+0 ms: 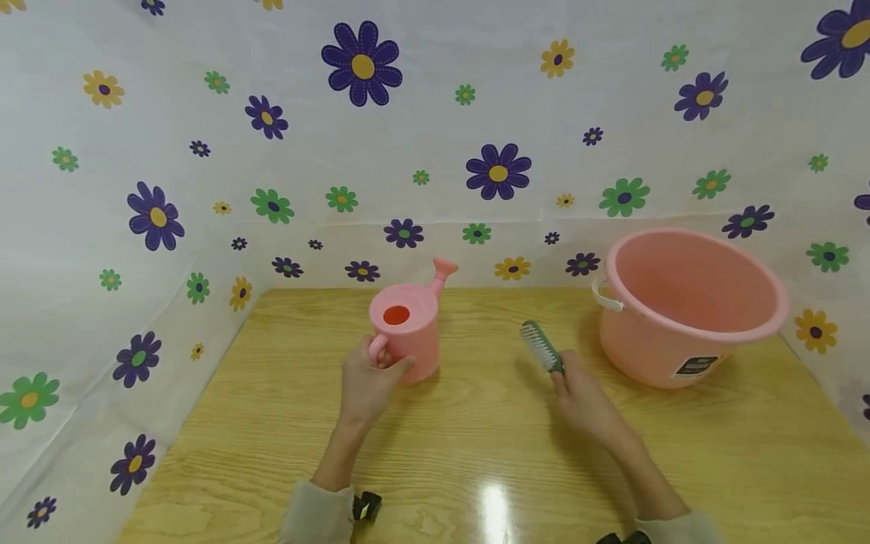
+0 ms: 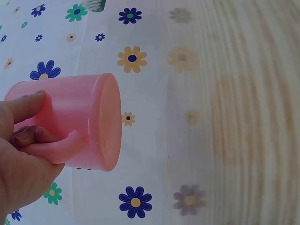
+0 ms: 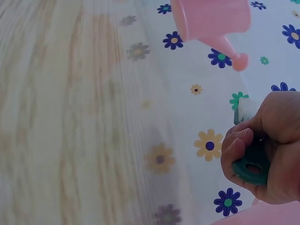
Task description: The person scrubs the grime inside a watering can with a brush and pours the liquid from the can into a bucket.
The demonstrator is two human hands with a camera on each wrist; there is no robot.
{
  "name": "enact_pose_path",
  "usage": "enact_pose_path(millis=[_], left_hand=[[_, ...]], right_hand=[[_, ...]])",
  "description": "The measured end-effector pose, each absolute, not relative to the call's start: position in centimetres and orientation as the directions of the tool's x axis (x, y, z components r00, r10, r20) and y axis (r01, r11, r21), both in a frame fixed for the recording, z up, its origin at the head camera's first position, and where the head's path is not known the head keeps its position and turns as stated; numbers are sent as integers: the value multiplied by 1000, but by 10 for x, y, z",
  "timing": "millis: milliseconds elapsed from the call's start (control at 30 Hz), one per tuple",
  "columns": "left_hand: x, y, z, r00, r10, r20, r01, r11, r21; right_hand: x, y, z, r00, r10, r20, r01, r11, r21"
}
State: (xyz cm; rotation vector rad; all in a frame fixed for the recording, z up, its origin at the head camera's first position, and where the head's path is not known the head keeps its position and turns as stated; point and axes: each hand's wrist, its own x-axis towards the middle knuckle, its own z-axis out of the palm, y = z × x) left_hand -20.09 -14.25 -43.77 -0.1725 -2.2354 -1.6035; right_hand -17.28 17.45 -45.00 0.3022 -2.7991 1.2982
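A pink watering can (image 1: 420, 344) is held by its handle in my left hand (image 1: 367, 381), the thumb lying along its side. In the left wrist view the fingers curl through the handle (image 2: 58, 149), and the can's base (image 2: 110, 122) shows off the tabletop. My right hand (image 1: 587, 400) grips a green brush (image 1: 541, 346) with pale bristles, its head pointing away from me. From the right wrist view, the brush's handle end (image 3: 253, 166), with a hole in it, sticks out of the curled fingers. The brush is apart from the can.
To the right stands a large pink bucket (image 1: 632, 344) with a white handle (image 1: 607, 296) and a dark label (image 1: 696, 366). The wooden table (image 1: 462, 446) meets a flower-patterned white sheet (image 1: 421, 136) at the back and sides.
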Motion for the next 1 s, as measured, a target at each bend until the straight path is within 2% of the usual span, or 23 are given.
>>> enact_pose_path(millis=[267,467,733,1000], left_hand=[[-199,-135,-426,-932,-84,353,301,365,881],[-201,-131,-419,-925,-80,371,325,340,882],[-202,-119,-414,-951,-62,303,279,251,927],[-204,-113,-418,-943,-22,333,312,291,904]], right_hand=[[-175,170,-436,-981,-192,-14,-86,502,-861],[-180,165,-424,-975,-219,37,-113,345,-932],[-181,160,-402,-983,-176,48,-86,216,-973],[-173,156,-400,-984,-9,178,-172,309,-935]])
